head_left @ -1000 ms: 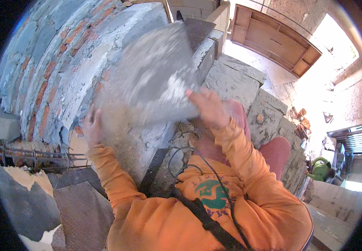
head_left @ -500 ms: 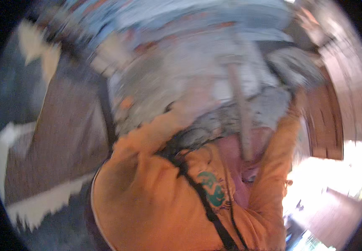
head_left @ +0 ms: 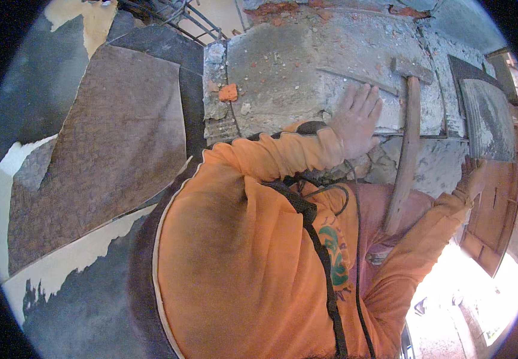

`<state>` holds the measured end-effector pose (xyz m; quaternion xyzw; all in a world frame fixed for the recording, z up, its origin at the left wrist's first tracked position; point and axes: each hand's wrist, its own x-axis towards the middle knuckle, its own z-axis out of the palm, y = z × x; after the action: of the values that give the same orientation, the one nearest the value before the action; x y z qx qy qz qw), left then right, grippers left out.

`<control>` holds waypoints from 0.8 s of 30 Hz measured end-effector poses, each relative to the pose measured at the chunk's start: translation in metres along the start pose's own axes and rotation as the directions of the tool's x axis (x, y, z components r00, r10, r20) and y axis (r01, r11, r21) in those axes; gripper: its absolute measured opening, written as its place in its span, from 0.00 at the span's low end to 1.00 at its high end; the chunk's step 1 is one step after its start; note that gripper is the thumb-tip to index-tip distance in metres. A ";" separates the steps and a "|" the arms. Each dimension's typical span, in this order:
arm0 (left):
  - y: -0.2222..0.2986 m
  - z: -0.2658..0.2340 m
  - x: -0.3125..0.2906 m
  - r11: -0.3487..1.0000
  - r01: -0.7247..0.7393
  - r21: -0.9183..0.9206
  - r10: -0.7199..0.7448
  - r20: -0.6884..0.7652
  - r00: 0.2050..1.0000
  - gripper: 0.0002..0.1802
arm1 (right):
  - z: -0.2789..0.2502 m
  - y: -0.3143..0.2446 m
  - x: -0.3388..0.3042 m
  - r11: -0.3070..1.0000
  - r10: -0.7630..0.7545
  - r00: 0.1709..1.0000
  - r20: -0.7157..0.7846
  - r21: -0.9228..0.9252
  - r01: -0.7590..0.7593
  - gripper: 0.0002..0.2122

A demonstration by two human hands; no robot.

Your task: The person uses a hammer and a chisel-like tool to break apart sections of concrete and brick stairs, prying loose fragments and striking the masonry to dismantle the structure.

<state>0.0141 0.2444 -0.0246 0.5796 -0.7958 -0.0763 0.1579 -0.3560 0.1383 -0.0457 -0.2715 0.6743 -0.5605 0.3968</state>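
Note:
My left hand (head_left: 357, 122) lies flat on the rough concrete ledge (head_left: 277, 66), its fingers stretched out and holding nothing. Just right of it rests a hammer with a blocky head (head_left: 412, 70) on the ledge. Its long wooden handle (head_left: 409, 131) slopes down toward my legs, and neither hand is on it. Farther right, my right hand (head_left: 473, 176) is raised at the lower edge of a grey, worn panel (head_left: 487, 119). Those fingers are small and partly lost against the brown wood behind, so their grip is unclear.
A thin flat strip (head_left: 360, 81) lies on the ledge beyond my left hand. An orange brick fragment (head_left: 228, 93) and grit sit toward its left end. Bent metal bars (head_left: 196, 21) stick out at the upper left. Peeling brown sheeting (head_left: 109, 137) covers the left side.
The view has swung, shifting hands, hammer and ledge rightward in the picture, and it is now sharp instead of blurred. The left hand still rests on the ledge beside the hammer.

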 end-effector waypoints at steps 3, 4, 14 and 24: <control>0.000 0.014 -0.002 0.999 -0.038 -0.011 0.037 -0.071 0.997 0.44 | -0.002 -0.004 -0.016 0.953 -0.071 0.997 0.035 -0.291 0.078 0.25; 0.001 0.016 -0.007 1.000 -0.013 0.000 0.013 -0.050 0.999 0.44 | 0.011 -0.013 -0.043 0.891 -0.099 0.986 0.133 -0.430 0.147 0.26; 0.000 0.021 -0.018 0.964 0.044 0.262 -0.038 -0.029 0.999 0.42 | 0.085 0.006 -0.142 0.850 0.079 0.544 0.836 -0.341 0.402 0.26; 0.010 0.030 -0.011 0.869 0.094 0.486 -0.096 -0.021 0.995 0.45 | 0.024 -0.002 -0.123 0.809 -0.148 0.564 0.812 -0.229 0.542 0.27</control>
<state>-0.0021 0.2556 -0.0519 0.6390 -0.7602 0.1173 0.0018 -0.2699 0.2240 -0.0165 -0.6965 0.4845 -0.2864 0.4450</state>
